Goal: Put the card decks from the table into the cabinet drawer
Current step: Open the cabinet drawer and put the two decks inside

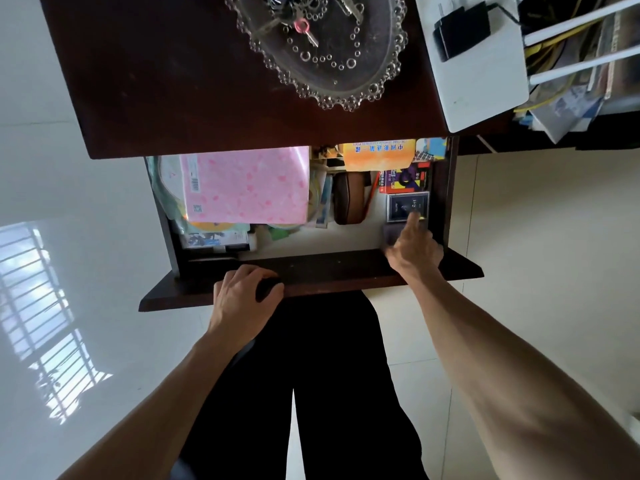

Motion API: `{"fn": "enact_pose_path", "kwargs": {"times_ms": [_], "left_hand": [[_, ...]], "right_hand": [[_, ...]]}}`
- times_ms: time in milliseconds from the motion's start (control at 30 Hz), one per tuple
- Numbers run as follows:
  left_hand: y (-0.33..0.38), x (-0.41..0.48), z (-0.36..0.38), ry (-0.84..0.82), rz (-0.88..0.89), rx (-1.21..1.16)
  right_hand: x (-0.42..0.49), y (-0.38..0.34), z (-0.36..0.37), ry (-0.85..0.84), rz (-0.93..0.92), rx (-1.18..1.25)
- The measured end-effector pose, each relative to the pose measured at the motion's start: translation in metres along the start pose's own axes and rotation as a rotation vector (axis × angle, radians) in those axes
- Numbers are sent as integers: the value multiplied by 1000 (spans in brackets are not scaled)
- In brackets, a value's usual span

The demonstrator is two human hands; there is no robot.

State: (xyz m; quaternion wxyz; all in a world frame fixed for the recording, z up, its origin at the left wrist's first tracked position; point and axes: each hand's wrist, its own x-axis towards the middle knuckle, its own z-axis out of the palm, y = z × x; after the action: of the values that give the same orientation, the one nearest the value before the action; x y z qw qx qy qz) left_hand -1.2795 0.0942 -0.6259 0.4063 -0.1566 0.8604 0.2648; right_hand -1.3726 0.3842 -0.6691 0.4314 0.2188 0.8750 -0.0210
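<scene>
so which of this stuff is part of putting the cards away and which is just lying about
Part of the job:
- open drawer
- dark card deck
- red card deck
- right hand, finger on the dark deck
- left hand on the drawer front

Lying about:
- pink folder
- glass dish
- keys
- black charger

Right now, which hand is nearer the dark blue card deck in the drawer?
Right. The right hand reaches into the drawer, its finger touching the blue deck. The left hand rests on the drawer front, well left of the deck.
</scene>
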Motion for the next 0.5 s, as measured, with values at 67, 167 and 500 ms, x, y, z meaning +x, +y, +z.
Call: {"fn": "enact_pose_path", "kwargs": {"times_ms": [67, 167, 500], "left_hand": [[-2, 1, 3, 5, -1, -1], [-3, 3, 2, -10, -8, -8], [5, -3, -12, -47, -21, -38]], "right_hand": [[5, 2, 4, -19, 6, -123], [9, 2, 5, -37, 23, -259], [-3, 11, -6, 48, -99, -49]]}}
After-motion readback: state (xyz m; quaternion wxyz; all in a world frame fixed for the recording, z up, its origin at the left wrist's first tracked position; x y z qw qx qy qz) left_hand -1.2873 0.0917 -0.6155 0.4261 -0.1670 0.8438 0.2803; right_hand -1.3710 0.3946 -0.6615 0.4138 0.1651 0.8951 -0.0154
